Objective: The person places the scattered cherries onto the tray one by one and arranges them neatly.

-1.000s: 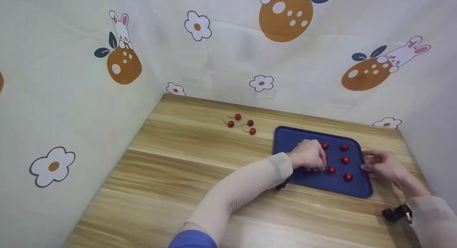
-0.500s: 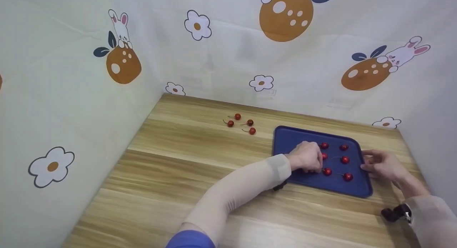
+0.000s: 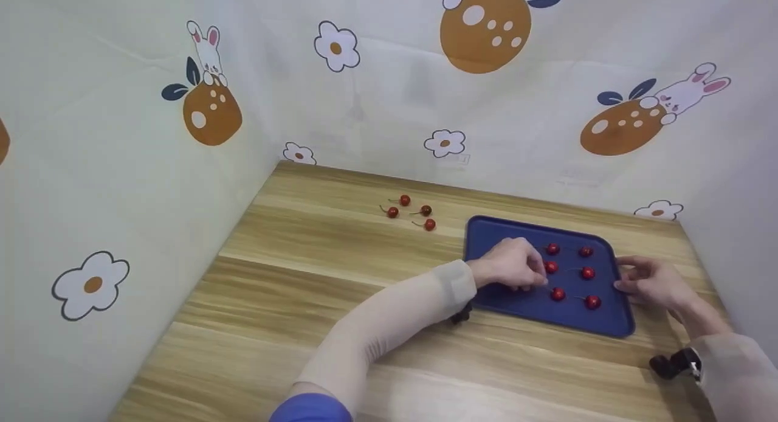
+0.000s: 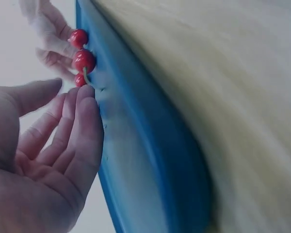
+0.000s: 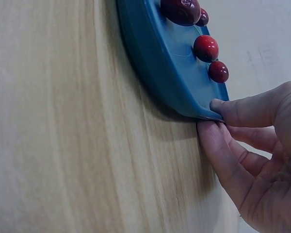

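Note:
Over the left half of a blue tray (image 3: 489, 233), my left hand (image 3: 509, 265) holds nothing. In the left wrist view its thumb stands apart from the fingers, whose tips are right at the stem of a red cherry (image 4: 84, 60). That front cherry (image 3: 557, 294) lies on the tray with several others in two columns, stems pointing left. My right hand (image 3: 656, 283) pinches the tray's right edge. The right wrist view shows the thumb over the rim (image 5: 211, 115) and the fingers against its outer side.
Several more cherries (image 3: 430, 224) with stems lie on the wooden table (image 3: 340, 227), left of the tray toward the back. A printed cloth (image 3: 389, 93) with fruit, rabbits and flowers hangs behind and at the sides.
My left hand has shifted the front middle cherry slightly left and toward me, then let go and drawn back left. The right hand has stayed at the tray's edge.

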The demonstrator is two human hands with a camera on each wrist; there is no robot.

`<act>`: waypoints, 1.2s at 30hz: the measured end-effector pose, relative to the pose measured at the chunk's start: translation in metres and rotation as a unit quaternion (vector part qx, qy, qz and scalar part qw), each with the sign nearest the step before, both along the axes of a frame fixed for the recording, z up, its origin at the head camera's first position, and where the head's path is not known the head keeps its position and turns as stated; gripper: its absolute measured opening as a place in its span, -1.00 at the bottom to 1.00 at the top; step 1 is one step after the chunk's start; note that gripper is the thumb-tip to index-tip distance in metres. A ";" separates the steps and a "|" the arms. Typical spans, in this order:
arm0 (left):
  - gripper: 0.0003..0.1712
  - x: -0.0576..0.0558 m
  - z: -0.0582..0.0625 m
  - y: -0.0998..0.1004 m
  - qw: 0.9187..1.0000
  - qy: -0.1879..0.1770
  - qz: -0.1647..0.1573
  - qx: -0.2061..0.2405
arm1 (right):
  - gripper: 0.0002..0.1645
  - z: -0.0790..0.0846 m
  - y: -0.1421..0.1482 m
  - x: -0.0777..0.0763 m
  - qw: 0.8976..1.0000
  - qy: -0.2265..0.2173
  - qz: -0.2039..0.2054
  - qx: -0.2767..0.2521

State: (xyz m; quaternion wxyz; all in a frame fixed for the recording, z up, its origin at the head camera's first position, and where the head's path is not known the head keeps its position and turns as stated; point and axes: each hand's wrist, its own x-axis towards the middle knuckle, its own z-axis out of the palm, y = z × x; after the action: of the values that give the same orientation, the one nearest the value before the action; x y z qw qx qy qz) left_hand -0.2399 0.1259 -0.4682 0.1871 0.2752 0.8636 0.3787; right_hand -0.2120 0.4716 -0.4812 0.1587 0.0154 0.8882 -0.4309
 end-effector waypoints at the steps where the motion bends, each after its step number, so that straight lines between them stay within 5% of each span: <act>1: -0.91 -0.001 0.000 -0.004 1.000 -0.006 -0.006 0.014 | -0.10 0.000 0.000 0.000 1.000 -0.002 0.001 0.000; 7: -0.83 -0.011 0.004 -0.031 0.997 -0.029 -0.027 0.072 | -0.09 0.001 0.000 0.000 1.000 0.003 0.001 0.003; 14: -0.75 -0.020 0.007 -0.063 0.993 -0.050 -0.005 0.106 | -0.10 0.001 -0.001 0.001 1.000 0.006 0.002 0.010; 26: -0.63 -0.039 0.014 -0.131 0.993 -0.034 0.015 0.110 | -0.13 0.000 0.001 0.002 1.000 0.009 0.000 0.016; 36: -0.60 -0.055 0.011 -0.180 0.994 0.004 0.074 0.077 | -0.12 0.000 0.000 0.001 1.000 0.007 -0.006 0.014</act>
State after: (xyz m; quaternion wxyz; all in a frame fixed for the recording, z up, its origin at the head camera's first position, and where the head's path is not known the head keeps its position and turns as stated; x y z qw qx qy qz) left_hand -0.2953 -0.0536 -0.4574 0.1336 0.2255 0.8505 0.4561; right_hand -0.2114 0.4714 -0.4811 0.1492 0.0199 0.8953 -0.4192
